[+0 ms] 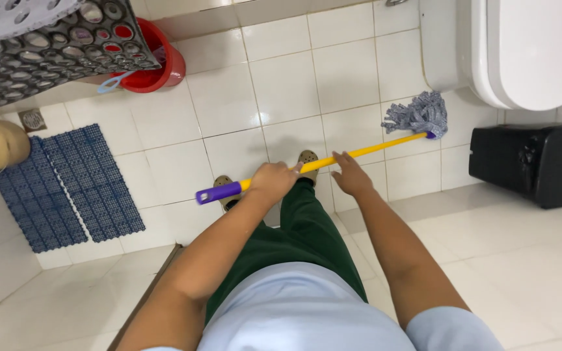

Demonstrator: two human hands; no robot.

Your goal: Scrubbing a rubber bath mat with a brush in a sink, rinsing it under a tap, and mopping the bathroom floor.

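Note:
I hold a mop with a yellow handle point(378, 147) and a purple end grip point(218, 192). My left hand point(272, 181) is closed around the handle near the purple end. My right hand point(350, 175) grips the handle further along, toward the head. The grey string mop head point(419, 115) rests on the white tiled floor point(281, 91) beside the base of a white toilet point(521, 52). My feet in beige clogs point(307, 158) stand under the handle.
A black bin point(531, 162) sits right of the mop head. Two blue perforated mats point(66, 185) lie at left near a floor drain point(32, 119). A red bucket point(157, 62) stands at the back left, under a patterned hanging mat point(40, 49).

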